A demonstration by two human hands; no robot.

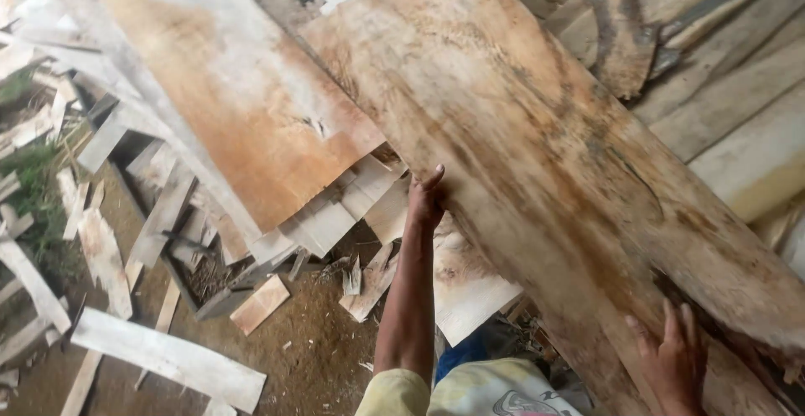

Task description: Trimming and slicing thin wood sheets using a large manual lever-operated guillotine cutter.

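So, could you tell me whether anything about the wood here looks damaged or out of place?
Yes. The large plank under the left hand and right hand is stained dark, with a ragged, split edge near the right hand. Offcuts lie scattered across the dirt ground.

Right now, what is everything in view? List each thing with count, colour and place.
large slab: one, brown with dark streaks, slanting from top centre to lower right, both hands on it
second slab: one, orange-tan, upper left, beside the first
planks: several, grey-tan, stacked upper right
offcuts: many, pale, scattered over the ground at left
ground: brown dirt and sawdust, bottom centre
left hand: on the large slab's left edge
right hand: on its lower edge, bottom right
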